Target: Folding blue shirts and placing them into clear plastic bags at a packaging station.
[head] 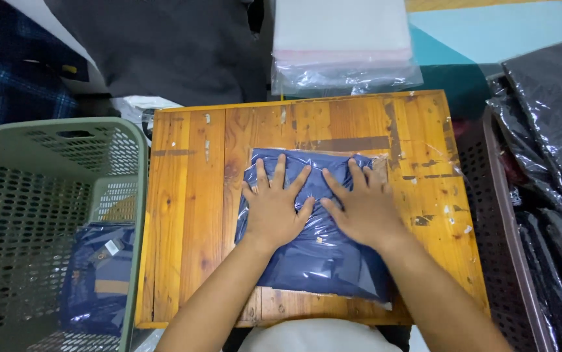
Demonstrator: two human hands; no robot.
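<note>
A folded dark blue garment in a clear plastic bag (320,261) lies on a small worn wooden table (189,208). My left hand (274,205) lies flat on the bag's upper left part, fingers spread. My right hand (362,205) presses flat beside it on the upper right part, fingers apart. Both palms rest on top of the bag; neither hand grips anything.
A green perforated basket (7,195) at the left holds another bagged blue garment (98,274). A stack of clear plastic bags (343,45) lies beyond the table. A dark brown basket (496,208) at the right holds black bagged garments (554,130). Dark cloth (163,45) lies behind.
</note>
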